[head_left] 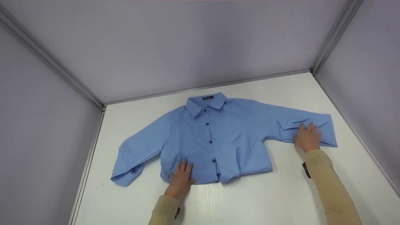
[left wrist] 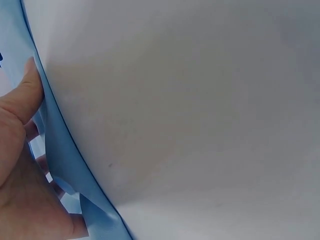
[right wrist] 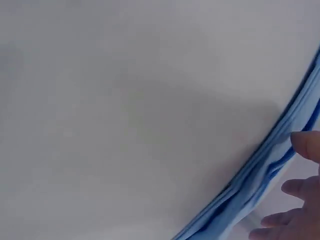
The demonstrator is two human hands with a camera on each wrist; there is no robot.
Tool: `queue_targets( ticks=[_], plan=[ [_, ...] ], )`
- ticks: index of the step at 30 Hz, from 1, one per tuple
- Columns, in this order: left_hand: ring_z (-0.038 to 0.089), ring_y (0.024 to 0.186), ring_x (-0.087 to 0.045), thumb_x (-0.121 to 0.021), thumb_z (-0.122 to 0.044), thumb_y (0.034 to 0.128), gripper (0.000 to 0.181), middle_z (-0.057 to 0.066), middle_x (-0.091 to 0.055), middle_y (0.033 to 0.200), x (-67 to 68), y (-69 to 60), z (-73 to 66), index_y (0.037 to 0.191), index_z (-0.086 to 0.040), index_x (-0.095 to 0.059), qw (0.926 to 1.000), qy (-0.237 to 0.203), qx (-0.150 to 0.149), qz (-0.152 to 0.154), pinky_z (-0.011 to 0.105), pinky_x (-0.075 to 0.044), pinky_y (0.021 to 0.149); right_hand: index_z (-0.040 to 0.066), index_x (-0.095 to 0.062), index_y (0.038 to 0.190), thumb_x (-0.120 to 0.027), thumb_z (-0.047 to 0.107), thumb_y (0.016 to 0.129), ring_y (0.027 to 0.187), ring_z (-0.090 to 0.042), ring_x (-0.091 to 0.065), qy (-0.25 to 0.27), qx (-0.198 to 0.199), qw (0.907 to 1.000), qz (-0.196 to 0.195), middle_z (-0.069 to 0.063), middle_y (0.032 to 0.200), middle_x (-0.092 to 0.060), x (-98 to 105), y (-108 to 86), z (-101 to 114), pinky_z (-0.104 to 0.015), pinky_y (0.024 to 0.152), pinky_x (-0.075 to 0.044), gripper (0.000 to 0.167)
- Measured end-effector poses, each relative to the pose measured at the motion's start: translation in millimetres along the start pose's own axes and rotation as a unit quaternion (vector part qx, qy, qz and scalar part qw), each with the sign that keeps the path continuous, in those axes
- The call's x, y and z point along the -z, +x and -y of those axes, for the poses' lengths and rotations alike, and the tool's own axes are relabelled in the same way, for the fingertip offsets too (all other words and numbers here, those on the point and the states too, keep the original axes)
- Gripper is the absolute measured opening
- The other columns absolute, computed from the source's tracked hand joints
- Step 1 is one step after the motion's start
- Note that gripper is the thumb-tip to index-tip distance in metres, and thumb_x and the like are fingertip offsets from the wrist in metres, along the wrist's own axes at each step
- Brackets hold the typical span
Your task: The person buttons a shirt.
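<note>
A blue button-up shirt (head_left: 193, 134) lies front up on the white table, its collar toward the back wall and its lower edge toward me. My left hand (head_left: 180, 178) rests with spread fingers on the shirt's lower left front, near the bottom edge. In the left wrist view the thumb (left wrist: 31, 90) lies along the blue cloth (left wrist: 65, 140). My right hand (head_left: 307, 137) touches the sleeve on the right, close to its cuff end, where the cloth is creased. The right wrist view shows the fingers (right wrist: 295, 189) apart beside the layered blue edge (right wrist: 260, 170).
The white table (head_left: 250, 203) has a grey back wall (head_left: 200, 47) and side walls, with metal frame strips along the edges. The sleeve (head_left: 131, 156) on the left bends down toward me, its end folded.
</note>
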State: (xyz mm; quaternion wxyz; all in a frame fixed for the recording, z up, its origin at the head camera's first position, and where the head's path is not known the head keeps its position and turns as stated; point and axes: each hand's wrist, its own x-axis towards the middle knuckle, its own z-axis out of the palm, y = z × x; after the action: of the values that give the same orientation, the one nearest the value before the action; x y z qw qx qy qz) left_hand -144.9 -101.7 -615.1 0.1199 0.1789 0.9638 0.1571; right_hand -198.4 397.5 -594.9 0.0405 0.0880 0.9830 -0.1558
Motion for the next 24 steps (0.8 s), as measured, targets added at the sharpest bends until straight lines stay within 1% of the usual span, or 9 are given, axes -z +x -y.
queue_targets(
  ticks=[2,7,10,12,15,18,20,22,24],
  plan=[
    [0.039,0.125,-0.019,-0.063,-0.032,0.0799,0.061,0.018,-0.025,0.138,1.8,5.0,-1.3,0.130,-0.008,-0.038,1.0000,0.005,-0.002,0.005,0.069,-0.023,0.081,-0.016,-0.024,0.129,-0.050,0.020,0.085,0.115,-0.059,-0.013,0.014,0.018,0.9997,0.002,-0.045,0.125,-0.015,0,-0.2,29,-0.070,0.083,-0.012,0.062],
    [0.038,0.124,-0.021,-0.062,-0.034,0.0797,0.062,0.017,-0.026,0.138,6.6,14.3,-4.1,0.130,-0.008,-0.038,0.9997,0.017,-0.018,0.005,0.068,-0.024,0.081,-0.010,-0.029,0.131,-0.057,0.036,0.083,0.115,-0.054,-0.023,0.056,0.079,0.9950,0.025,-0.039,0.128,-0.023,-7,-6.2,101,-0.067,0.083,-0.021,0.071],
    [0.037,0.124,-0.022,-0.062,-0.034,0.0796,0.061,0.017,-0.027,0.137,10.0,17.4,-6.4,0.130,-0.008,-0.038,0.9995,0.018,-0.027,0.000,0.068,-0.024,0.081,-0.005,-0.030,0.133,-0.059,0.046,0.080,0.117,-0.052,-0.023,0.057,0.115,0.9900,0.057,-0.037,0.130,-0.023,-17,-9.4,136,-0.068,0.082,-0.023,0.079],
    [0.037,0.125,-0.021,-0.062,-0.033,0.0799,0.061,0.016,-0.026,0.138,12.1,19.2,-7.5,0.131,-0.009,-0.038,0.9995,0.017,-0.027,-0.001,0.068,-0.024,0.082,0.000,-0.028,0.136,-0.058,0.053,0.077,0.119,-0.051,-0.020,0.047,0.128,0.9869,0.086,-0.036,0.132,-0.020,-25,-10.2,155,-0.071,0.080,-0.021,0.085],
    [0.037,0.126,-0.020,-0.062,-0.033,0.0804,0.062,0.016,-0.025,0.139,14.2,19.9,-8.3,0.132,-0.009,-0.037,0.9996,0.019,-0.022,0.002,0.068,-0.023,0.083,0.007,-0.025,0.139,-0.057,0.063,0.071,0.120,-0.053,-0.015,0.029,0.131,0.9818,0.134,-0.035,0.135,-0.014,-37,-9.8,173,-0.074,0.075,-0.019,0.093],
    [0.037,0.126,-0.020,-0.062,-0.033,0.0804,0.062,0.016,-0.025,0.139,14.2,19.7,-9.1,0.132,-0.009,-0.037,0.9994,0.027,-0.020,0.002,0.067,-0.024,0.083,0.012,-0.023,0.140,-0.059,0.066,0.066,0.120,-0.056,-0.008,0.015,0.114,0.9787,0.170,-0.035,0.137,-0.007,-47,-8.8,181,-0.076,0.072,-0.016,0.099],
    [0.037,0.126,-0.019,-0.061,-0.034,0.0806,0.063,0.016,-0.025,0.139,13.7,19.0,-9.7,0.133,-0.009,-0.036,0.9994,0.028,-0.018,0.005,0.067,-0.024,0.083,0.013,-0.023,0.141,-0.062,0.065,0.063,0.119,-0.057,-0.006,0.005,0.103,0.9786,0.178,-0.036,0.137,-0.005,-51,-8.4,182,-0.077,0.070,-0.017,0.101],
    [0.036,0.126,-0.018,-0.060,-0.035,0.0814,0.063,0.015,-0.024,0.140,13.5,18.8,-9.5,0.133,-0.010,-0.035,0.9995,0.025,-0.016,0.011,0.067,-0.023,0.084,0.013,-0.023,0.140,-0.066,0.062,0.062,0.119,-0.058,-0.004,0.002,0.096,0.9799,0.175,-0.037,0.136,-0.004,-54,-8.2,183,-0.076,0.069,-0.019,0.102],
    [0.035,0.128,-0.016,-0.060,-0.034,0.0821,0.063,0.014,-0.022,0.141,14.8,17.7,-8.2,0.135,-0.010,-0.034,0.9996,0.005,-0.012,0.024,0.067,-0.020,0.086,0.011,-0.022,0.140,-0.069,0.059,0.061,0.118,-0.059,-0.004,0.000,0.092,0.9805,0.174,-0.038,0.135,-0.003,-56,-8.3,185,-0.075,0.069,-0.022,0.104]
  ],
)
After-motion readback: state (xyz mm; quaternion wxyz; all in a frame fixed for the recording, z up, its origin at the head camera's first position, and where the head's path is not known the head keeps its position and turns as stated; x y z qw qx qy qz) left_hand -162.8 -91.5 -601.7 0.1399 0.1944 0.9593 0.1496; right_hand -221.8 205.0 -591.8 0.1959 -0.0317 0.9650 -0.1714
